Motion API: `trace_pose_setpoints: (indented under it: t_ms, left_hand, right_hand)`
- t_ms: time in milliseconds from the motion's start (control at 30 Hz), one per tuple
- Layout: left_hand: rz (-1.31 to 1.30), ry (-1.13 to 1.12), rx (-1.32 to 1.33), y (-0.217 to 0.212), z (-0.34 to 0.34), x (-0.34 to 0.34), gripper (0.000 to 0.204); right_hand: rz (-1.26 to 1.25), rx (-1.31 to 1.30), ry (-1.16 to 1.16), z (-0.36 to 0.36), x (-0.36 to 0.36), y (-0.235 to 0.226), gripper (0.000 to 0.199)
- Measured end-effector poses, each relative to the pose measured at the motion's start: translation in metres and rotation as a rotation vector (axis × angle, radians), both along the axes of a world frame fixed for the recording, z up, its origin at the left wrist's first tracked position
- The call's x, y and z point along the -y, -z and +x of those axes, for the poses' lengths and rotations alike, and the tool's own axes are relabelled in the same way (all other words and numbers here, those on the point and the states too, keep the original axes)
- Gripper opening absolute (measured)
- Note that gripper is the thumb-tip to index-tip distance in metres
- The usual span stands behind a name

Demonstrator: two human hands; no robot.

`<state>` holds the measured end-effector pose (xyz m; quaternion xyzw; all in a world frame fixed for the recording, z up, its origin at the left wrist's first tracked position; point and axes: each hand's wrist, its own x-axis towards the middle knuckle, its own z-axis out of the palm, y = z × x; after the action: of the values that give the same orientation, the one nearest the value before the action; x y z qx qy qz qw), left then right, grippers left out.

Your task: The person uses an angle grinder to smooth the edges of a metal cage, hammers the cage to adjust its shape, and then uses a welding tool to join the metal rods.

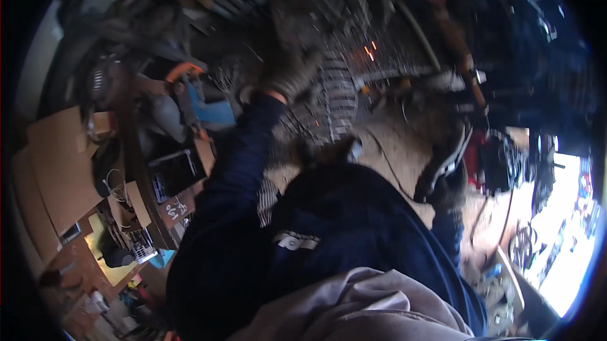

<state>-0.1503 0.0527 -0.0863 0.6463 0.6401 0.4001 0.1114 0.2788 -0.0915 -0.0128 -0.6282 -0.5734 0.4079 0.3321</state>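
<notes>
Above the dark sleeve, both gloved hands, left (288, 75) and right (449, 192); grips too blurred to tell.

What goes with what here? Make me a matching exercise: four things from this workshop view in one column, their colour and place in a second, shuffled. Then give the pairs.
Things:
1. left hand
2. cardboard sheets
3. sparks
4. sunlit opening

Colour and place:
A. bright white, lower right edge
B. in a grey glove, raised at upper middle
C. brown and flat, far left
D. small orange dots, right of the raised glove

Pairs: 1-B, 2-C, 3-D, 4-A
</notes>
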Motion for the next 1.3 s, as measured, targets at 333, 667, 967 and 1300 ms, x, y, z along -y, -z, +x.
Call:
trace_pose_setpoints:
  t_ms: [333,667,967,1300]
  left_hand:
    - [-0.526,0.035,-0.151,-0.027,-0.006,-0.005,0.060]
    - [-0.302,0.051,-0.137,-0.004,-0.007,-0.009,0.058]
    - [-0.076,0.161,-0.362,0.008,-0.014,-0.007,0.056]
    - [-0.214,0.160,-0.402,0.012,-0.018,-0.009,0.041]
  right_hand:
    - [0.011,-0.184,0.026,-0.023,-0.013,-0.005,0.050]
    - [0.042,-0.081,-0.070,-0.025,0.011,-0.010,0.066]
    - [-0.059,-0.015,-0.055,-0.035,0.018,-0.003,0.061]
    - [-0.037,-0.070,-0.070,-0.039,0.013,0.000,0.067]
